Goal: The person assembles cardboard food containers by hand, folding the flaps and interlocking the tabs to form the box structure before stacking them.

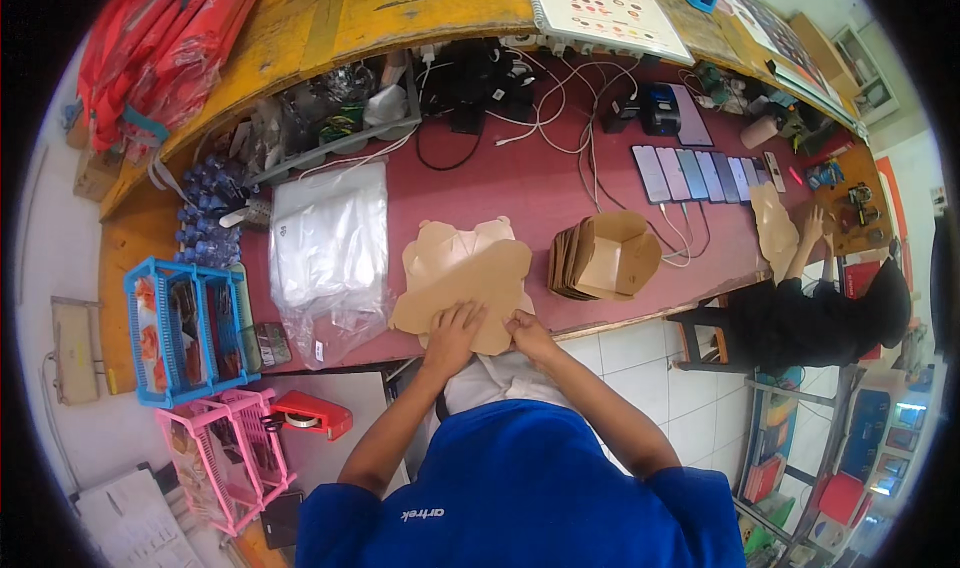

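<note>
A flat brown cardboard box blank (470, 286) with rounded flaps lies in front of me at the table's near edge. Another scalloped cardboard blank (432, 243) shows partly from under it. My left hand (456, 336) rests on the near left part of the top blank, fingers stretched out and open. At the near right edge, my right hand (530, 335) is closed, pinching the blank's flap. Just to the right, a nested stack of folded cardboard boxes (603, 255) lies tipped, its hollow facing right.
Clear plastic bags (330, 248) lie left of the blanks. Blue (190, 333) and pink baskets (228, 458) and a red tape dispenser (312, 414) stand lower left. Several phones (690, 173) with cables lie far right. Another person (830, 308) handles a cardboard blank (773, 228) there.
</note>
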Available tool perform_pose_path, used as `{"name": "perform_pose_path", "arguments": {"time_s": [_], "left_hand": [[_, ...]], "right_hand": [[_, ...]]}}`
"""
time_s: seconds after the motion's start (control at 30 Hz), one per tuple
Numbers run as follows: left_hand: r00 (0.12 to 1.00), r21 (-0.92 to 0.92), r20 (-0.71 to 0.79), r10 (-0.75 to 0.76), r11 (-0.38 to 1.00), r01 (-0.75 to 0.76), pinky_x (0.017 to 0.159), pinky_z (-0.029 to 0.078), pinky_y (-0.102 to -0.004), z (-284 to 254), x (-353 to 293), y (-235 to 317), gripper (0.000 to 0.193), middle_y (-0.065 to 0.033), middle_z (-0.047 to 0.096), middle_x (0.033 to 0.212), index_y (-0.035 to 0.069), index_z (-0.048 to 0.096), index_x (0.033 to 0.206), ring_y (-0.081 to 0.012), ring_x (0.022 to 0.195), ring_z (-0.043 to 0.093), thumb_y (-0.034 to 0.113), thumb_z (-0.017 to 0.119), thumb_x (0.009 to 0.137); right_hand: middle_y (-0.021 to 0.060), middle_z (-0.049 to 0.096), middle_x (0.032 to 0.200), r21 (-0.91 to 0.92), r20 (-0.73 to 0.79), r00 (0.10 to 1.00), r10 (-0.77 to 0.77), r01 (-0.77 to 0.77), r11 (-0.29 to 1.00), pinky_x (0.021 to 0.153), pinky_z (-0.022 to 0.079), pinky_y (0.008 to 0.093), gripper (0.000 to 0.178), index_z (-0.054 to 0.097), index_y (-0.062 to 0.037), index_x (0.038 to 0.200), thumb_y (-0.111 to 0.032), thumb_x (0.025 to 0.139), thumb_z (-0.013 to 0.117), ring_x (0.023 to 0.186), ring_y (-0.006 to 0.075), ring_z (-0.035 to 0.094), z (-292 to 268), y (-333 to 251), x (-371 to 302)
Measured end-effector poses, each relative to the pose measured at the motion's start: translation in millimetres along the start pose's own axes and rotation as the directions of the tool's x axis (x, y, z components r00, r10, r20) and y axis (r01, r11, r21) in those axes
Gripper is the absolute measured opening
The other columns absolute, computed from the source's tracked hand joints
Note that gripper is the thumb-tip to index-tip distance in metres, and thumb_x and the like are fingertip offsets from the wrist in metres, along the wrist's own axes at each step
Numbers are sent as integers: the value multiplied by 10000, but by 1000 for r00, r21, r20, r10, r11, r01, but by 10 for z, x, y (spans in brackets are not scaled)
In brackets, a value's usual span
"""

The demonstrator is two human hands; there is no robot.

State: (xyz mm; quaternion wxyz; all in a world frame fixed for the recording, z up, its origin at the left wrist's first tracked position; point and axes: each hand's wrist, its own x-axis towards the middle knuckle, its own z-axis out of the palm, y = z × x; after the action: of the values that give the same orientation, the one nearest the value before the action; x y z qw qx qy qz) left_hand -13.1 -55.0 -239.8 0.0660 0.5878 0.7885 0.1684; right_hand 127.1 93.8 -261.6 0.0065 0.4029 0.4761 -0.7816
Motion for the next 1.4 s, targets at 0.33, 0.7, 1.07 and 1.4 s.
{"name": "perform_pose_path", "arguments": {"time_s": [0.33, 0.7, 1.07, 1.4], "left_hand": [[998, -159, 51, -36, 986, 43, 1116, 365, -451, -185, -45, -110, 688, -104, 557, 1478, 174, 553, 1488, -315, 1373, 502, 55, 619, 814], [999, -363, 15, -46, 931, 48, 1106, 404, -466, 3, -182, -434, 560, -134, 589, 1353, 99, 677, 1292, -363, 1299, 518, 47, 722, 737], [961, -205, -40, -274, 943, 261, 1043, 461, -449, 29, -234, -142, 577, -113, 611, 1288, 81, 686, 1267, -335, 1218, 557, -1, 714, 696], [973, -453, 87, -212, 862, 228, 1004, 498, -423, -114, -32, -531, 353, -122, 694, 1098, 57, 756, 1097, -341, 1100, 612, 40, 719, 747]], "right_hand": [[145, 676, 1080, -671, -34, 801, -598, 425, 608, 832, 579, 392, 303, 556, -50, 1201, -178, 960, 687, 1013, 251, 690, -45, -447, -582], [115, 638, 1211, -659, 727, 600, -332, 746, -97, 1039, 476, 439, 392, 640, -72, 1156, -214, 802, 735, 1179, 333, 595, 47, -537, 218], [127, 646, 1251, -659, 720, 615, -323, 751, -38, 991, 508, 443, 364, 676, -51, 1154, -146, 807, 730, 1131, 354, 607, 53, -587, 236], [163, 701, 1009, -615, 703, 607, -371, 781, 114, 933, 518, 444, 249, 720, -24, 1062, -129, 836, 731, 1002, 354, 642, 61, -672, 548]]}}
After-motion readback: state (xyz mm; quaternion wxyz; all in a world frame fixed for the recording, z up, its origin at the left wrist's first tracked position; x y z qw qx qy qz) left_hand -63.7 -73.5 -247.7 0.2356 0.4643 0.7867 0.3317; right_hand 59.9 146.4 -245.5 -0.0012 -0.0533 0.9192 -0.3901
